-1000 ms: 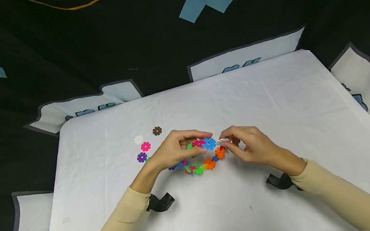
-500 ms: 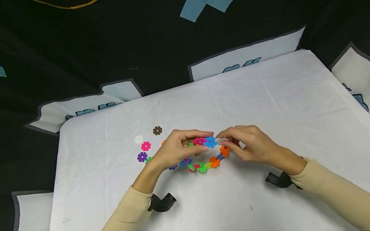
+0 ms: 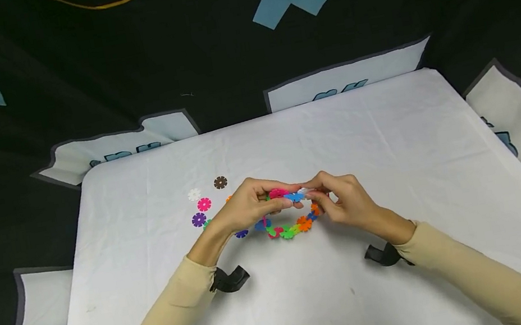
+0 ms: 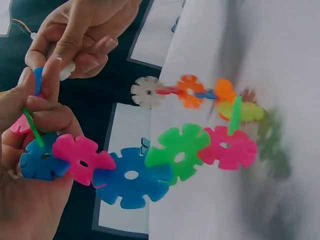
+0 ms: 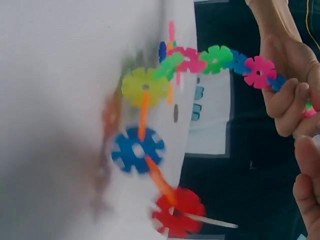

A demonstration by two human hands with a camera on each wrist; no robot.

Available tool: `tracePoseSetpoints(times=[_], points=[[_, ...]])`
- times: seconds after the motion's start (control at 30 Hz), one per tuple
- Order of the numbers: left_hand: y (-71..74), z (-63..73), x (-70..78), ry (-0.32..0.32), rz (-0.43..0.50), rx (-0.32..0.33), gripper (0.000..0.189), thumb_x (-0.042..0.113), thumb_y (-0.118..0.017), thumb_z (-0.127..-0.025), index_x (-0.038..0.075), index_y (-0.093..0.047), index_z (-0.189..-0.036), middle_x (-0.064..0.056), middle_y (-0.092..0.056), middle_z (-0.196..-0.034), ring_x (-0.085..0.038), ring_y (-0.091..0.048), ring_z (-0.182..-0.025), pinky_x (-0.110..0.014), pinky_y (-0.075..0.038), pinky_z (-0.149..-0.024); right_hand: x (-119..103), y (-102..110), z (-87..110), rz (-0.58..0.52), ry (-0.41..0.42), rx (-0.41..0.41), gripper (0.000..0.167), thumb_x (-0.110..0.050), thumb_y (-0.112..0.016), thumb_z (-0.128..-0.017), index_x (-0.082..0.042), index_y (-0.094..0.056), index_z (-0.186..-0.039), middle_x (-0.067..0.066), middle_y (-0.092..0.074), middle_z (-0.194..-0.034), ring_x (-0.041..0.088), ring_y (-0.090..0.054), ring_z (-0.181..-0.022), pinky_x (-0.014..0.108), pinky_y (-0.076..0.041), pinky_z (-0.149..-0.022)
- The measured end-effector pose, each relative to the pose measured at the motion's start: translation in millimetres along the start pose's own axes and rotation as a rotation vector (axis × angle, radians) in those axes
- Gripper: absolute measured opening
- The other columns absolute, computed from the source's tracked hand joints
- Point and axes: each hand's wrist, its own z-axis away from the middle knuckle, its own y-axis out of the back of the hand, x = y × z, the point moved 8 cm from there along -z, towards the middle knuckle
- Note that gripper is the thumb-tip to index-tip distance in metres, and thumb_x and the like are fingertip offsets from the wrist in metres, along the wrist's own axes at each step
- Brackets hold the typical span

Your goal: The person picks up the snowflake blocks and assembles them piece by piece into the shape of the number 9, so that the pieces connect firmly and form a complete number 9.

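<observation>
Your left hand (image 3: 245, 204), over the middle of the table (image 3: 283, 306), holds one end of a chain of flower-shaped discs (image 3: 287, 232). Thumb and fingers are narrowed, pinching about a blue disc (image 3: 295, 197), with a pink disc (image 3: 278, 192) just left of it.

Your right hand (image 3: 345, 197) faces it from the right, fingertips almost meeting your left ones. Thumb and fingers pinch a white disc (image 4: 67, 71), which sits against the blue one; whether the two are slotted together, I cannot tell.

The chain bows from your left hand toward the near side and round to the right, below both hands. Left wrist view, running outward: blue, pink, blue, green, pink, green edge-on, yellow, then orange, blue, orange and red. Its far end is a second white disc (image 4: 147, 92), joined to the red disc (image 5: 179, 212); in that view a gap shows between this end and your right hand.

Left of your left hand, loose on the cloth: a brown disc (image 3: 220, 182) farthest, then a loose white disc (image 3: 194, 194), a bright pink disc (image 3: 204, 204) and a purple disc (image 3: 199, 219) nearer. A small green disc and an orange one are partly hidden by your left hand. A dark blue disc (image 3: 241, 233) lies near your left wrist.
</observation>
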Motion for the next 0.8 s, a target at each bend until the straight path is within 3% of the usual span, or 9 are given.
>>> tracePoseSetpoints(times=[0.1, 0.23, 0.4, 0.6, 0.7, 0.73, 0.8], points=[[3.3, -0.3, -3.5, 0.043, -0.026, -0.01, 0.033, 0.007, -0.067, -0.092, 0.003, -0.065, -0.125, -0.013, -0.075, -0.1, -0.018, -0.071, -0.089, -0.027, -0.05, -0.068, 2, -2, 1.6, -0.015, 0.001, -0.004, 0.028, 0.02, -0.069, -0.076, 0.003, -0.063, -0.097, 0.007, -0.068, -0.068, 0.01, -0.057, -0.048, 0.015, -0.049, -0.051], [12.3, 0.7, -5.9, 0.097, -0.051, 0.025, 0.029, 0.007, -0.07, -0.09, 0.004, -0.066, -0.119, -0.01, -0.075, -0.099, -0.018, -0.069, -0.084, -0.037, -0.058, -0.079, 2, -5, 2.2, -0.003, 0.009, -0.012, 0.024, 0.016, -0.07, -0.078, 0.003, -0.063, -0.098, 0.012, -0.071, -0.075, 0.012, -0.061, -0.05, 0.015, -0.051, -0.054], [14.7, -0.4, -3.0, 0.077, -0.037, 0.03, 0.024, 0.006, -0.071, -0.089, 0.002, -0.07, -0.113, -0.011, -0.076, -0.097, -0.02, -0.07, -0.087, -0.046, -0.057, -0.084, 1, -6, 4.0, -0.005, 0.013, 0.02, 0.025, 0.017, -0.071, -0.077, 0.005, -0.063, -0.097, 0.015, -0.072, -0.079, 0.013, -0.062, -0.05, 0.017, -0.054, -0.057], [13.6, -4.6, -5.3, 0.086, -0.039, 0.008, 0.025, 0.007, -0.071, -0.089, 0.002, -0.07, -0.113, -0.011, -0.076, -0.097, -0.024, -0.071, -0.091, -0.044, -0.056, -0.086, 1, -7, 5.8, -0.004, -0.002, 0.03, 0.029, 0.021, -0.07, -0.075, 0.005, -0.061, -0.097, 0.011, -0.069, -0.07, 0.01, -0.06, -0.047, 0.018, -0.055, -0.057], [20.0, -9.3, -7.7, 0.093, -0.139, 0.019, 0.031, 0.015, -0.071, -0.09, 0.008, -0.068, -0.121, -0.007, -0.074, -0.109, -0.022, -0.067, -0.094, -0.041, -0.054, -0.087, 9, -4, 3.1, -0.007, -0.087, 0.015, 0.024, 0.017, -0.069, -0.079, 0.005, -0.06, -0.099, 0.01, -0.07, -0.072, 0.012, -0.064, -0.051, 0.021, -0.057, -0.06], [24.7, -10.2, -7.5, 0.081, -0.188, 0.047, 0.035, 0.017, -0.072, -0.09, 0.01, -0.067, -0.124, -0.006, -0.072, -0.114, -0.021, -0.066, -0.098, -0.04, -0.053, -0.089, 13, -2, 2.3, -0.01, -0.134, 0.012, 0.022, 0.014, -0.068, -0.082, 0.004, -0.06, -0.1, 0.01, -0.07, -0.072, 0.013, -0.065, -0.052, 0.021, -0.057, -0.059], [37.8, -8.3, -4.0, 0.031, -0.288, 0.162, 0.043, 0.02, -0.074, -0.089, 0.014, -0.063, -0.13, -0.005, -0.068, -0.122, -0.02, -0.061, -0.105, -0.038, -0.049, -0.092, 26, 2, 1.8, -0.012, -0.261, 0.009, 0.016, 0.006, -0.067, -0.088, 0.003, -0.06, -0.102, 0.008, -0.071, -0.073, 0.015, -0.068, -0.055, 0.019, -0.055, -0.061]])
